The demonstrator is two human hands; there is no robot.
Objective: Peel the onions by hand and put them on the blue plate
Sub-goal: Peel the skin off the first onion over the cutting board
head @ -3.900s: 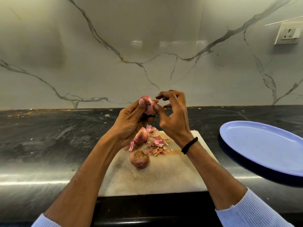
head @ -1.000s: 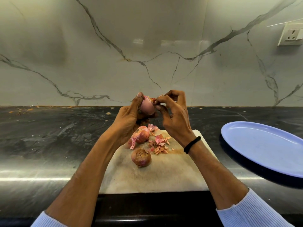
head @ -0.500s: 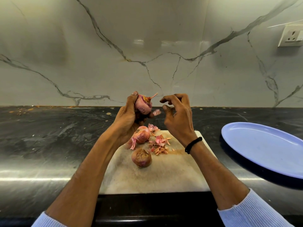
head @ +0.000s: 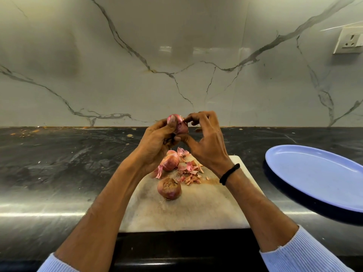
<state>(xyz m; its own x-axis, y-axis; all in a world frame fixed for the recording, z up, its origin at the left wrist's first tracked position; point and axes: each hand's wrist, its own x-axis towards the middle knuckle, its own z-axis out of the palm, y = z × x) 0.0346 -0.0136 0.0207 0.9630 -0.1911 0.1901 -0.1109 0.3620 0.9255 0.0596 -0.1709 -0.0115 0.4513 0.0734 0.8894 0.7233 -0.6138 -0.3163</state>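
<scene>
Two onions lie on the board point(head: 196, 213) beside loose peels point(head: 189, 173): the far onion point(head: 169, 163), partly skinned, and the near onion point(head: 169, 188). The blue plate point(head: 314, 177) sits well to the right. Above the board's far edge the left hand point(head: 155, 142) grips a third onion point(head: 180, 125), thumb curled over its top, while the right hand point(head: 208, 146) pinches the skin on its right side with curled fingertips point(head: 191, 117).

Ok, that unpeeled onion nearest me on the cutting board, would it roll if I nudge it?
The unpeeled onion is rounded and sits free on the cutting board, so it would probably roll or wobble. Its dry, papery skin likely gives fingers decent grip. It looks firm, probably not fragile.
</scene>
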